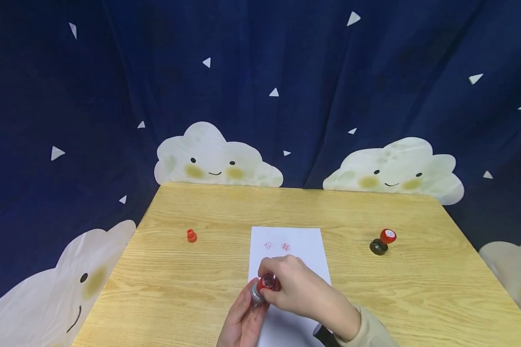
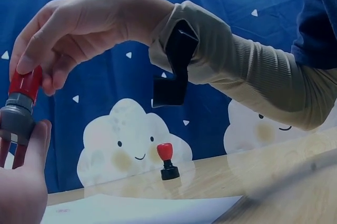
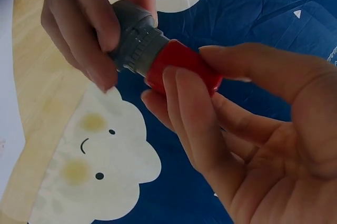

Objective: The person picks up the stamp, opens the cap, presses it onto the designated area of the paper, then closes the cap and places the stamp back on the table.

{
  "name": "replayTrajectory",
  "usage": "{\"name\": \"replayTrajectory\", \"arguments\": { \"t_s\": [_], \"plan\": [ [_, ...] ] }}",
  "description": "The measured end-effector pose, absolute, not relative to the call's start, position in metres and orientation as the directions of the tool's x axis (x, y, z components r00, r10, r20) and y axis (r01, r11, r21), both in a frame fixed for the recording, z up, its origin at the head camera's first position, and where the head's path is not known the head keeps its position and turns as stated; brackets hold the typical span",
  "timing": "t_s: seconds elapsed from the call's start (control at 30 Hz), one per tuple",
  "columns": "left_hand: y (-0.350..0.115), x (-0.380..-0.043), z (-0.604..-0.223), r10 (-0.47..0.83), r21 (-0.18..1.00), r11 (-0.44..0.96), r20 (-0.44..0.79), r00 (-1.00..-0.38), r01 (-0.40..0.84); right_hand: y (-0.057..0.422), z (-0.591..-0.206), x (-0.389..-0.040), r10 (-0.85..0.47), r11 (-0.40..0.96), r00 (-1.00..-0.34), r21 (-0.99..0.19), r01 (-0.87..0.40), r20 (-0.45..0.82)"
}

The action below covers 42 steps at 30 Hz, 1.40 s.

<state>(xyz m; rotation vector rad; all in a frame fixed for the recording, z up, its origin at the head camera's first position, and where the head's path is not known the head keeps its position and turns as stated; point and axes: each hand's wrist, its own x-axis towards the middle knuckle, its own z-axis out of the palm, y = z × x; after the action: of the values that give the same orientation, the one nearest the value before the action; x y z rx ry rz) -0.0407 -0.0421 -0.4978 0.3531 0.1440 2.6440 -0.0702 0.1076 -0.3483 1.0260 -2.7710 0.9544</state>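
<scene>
Above the sheet of paper (image 1: 288, 236), both hands hold one stamp with a red handle (image 3: 181, 69) and a grey base (image 3: 138, 37). My left hand (image 1: 245, 318) grips the grey base from below and the left. The fingers and thumb of my right hand (image 1: 293, 286) pinch the red handle from above. In the left wrist view the stamp stands tilted, handle up, and its red part (image 2: 26, 83) is partly covered by the right fingers. Its printing face is hidden by the left hand. Two small red prints (image 1: 285, 246) show on the paper beyond the hands.
Toward the table's right side stands another stamp (image 1: 383, 242) with a red knob and black base. A small red piece (image 1: 191, 235) sits on the left of the wooden table (image 1: 178, 284). A dark blue curtain (image 1: 243, 96) with clouds hangs behind.
</scene>
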Motion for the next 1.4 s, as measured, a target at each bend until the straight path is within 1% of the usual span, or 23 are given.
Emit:
{"name": "replayTrajectory", "arguments": {
  "t_s": [0.17,0.3,0.43,0.57,0.73,1.03,1.27,1.4],
  "plan": [
    [-0.041,-0.040,-0.491,0.476,0.218,-0.874,0.219,-0.851,-0.433,0.106,-0.351,-0.070,-0.597,0.634,-0.792,-0.532,-0.562,0.125],
    [-0.040,-0.040,-0.490,0.476,0.219,-0.874,0.206,-0.855,-0.434,0.105,-0.354,-0.070,-0.597,0.651,-0.796,-0.520,-0.554,0.101],
    [-0.040,-0.040,-0.492,0.478,0.214,-0.874,0.217,-0.851,-0.437,0.106,-0.354,-0.070,-0.603,0.646,-0.790,-0.513,-0.566,0.112],
    [-0.040,-0.040,-0.494,0.481,0.199,-0.874,0.229,-0.846,-0.443,0.106,-0.353,-0.071,-0.608,0.634,-0.780,-0.500,-0.590,0.149],
    [-0.041,-0.040,-0.494,0.476,0.189,-0.876,0.195,-0.858,-0.443,0.104,-0.351,-0.072,-0.612,0.627,-0.772,-0.489,-0.606,0.171],
    [-0.042,-0.040,-0.492,0.488,0.205,-0.867,0.167,-0.857,-0.454,0.104,-0.354,-0.072,-0.584,0.644,-0.799,-0.518,-0.563,0.143],
    [-0.042,-0.039,-0.487,0.505,0.223,-0.848,0.062,-0.861,-0.481,0.105,-0.354,-0.070,-0.579,0.643,-0.802,-0.522,-0.561,0.149],
    [-0.042,-0.039,-0.487,0.506,0.210,-0.848,0.049,-0.861,-0.486,0.106,-0.354,-0.070,-0.581,0.638,-0.799,-0.521,-0.567,0.157]
  ]
}}
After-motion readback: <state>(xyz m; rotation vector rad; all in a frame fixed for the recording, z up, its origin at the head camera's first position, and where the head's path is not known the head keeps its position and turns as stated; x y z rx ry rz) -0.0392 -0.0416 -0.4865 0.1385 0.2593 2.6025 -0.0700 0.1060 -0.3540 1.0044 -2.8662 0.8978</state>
